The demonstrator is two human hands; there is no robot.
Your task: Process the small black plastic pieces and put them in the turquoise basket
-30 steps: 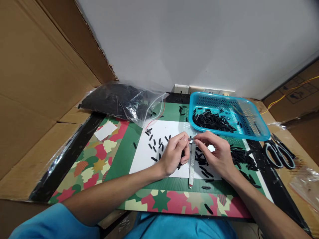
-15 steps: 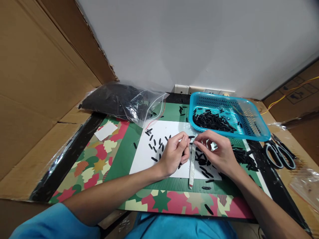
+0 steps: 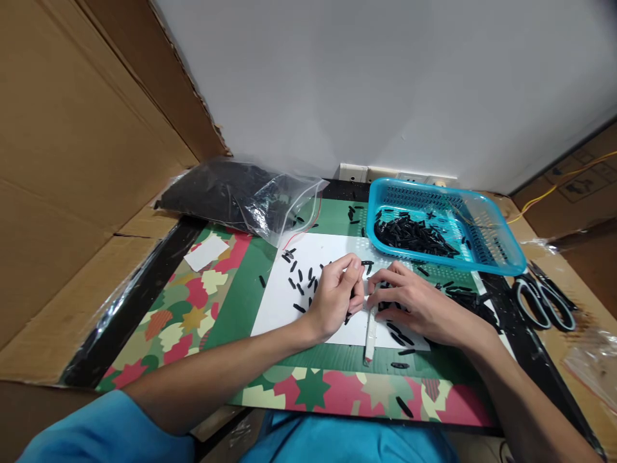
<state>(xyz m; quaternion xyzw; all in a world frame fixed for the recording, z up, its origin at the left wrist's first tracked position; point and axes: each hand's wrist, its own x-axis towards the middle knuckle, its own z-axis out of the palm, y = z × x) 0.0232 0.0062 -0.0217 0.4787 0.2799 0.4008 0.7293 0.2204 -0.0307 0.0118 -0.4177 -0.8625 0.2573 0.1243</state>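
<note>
- Cardboard panels [image 3: 72, 128] wall in the left side, a plain grey wall [image 3: 385, 83] closes the far side, and more cardboard with a yellow wire shows at far right.
- The bench [image 3: 193, 302] is covered by a mat of red, green and cream leaf shapes, with a white paper sheet [image 3: 279, 302] lying at its middle.
- A clear plastic bag [image 3: 241, 196] stuffed with black pieces lies far left; a turquoise basket [image 3: 501, 247] holding a heap of short black tubes sits far right.
- Scissors [image 3: 544, 299] with grey handles rest at the right edge, near the basket.
- The left hand [image 3: 337, 296] is curled over the sheet, fingertips pinched narrowly near the top of a slim white strip [image 3: 370, 328]; whether it grips anything I cannot tell.
- The right hand [image 3: 414, 305] lies low and fairly flat just right of the strip, fingers spread over loose black tube pieces [image 3: 301, 283], seemingly picking one out.
- Judging by this, one piece is being chosen; taking it would call for a fine fingertip pinch among the scatter.
</note>
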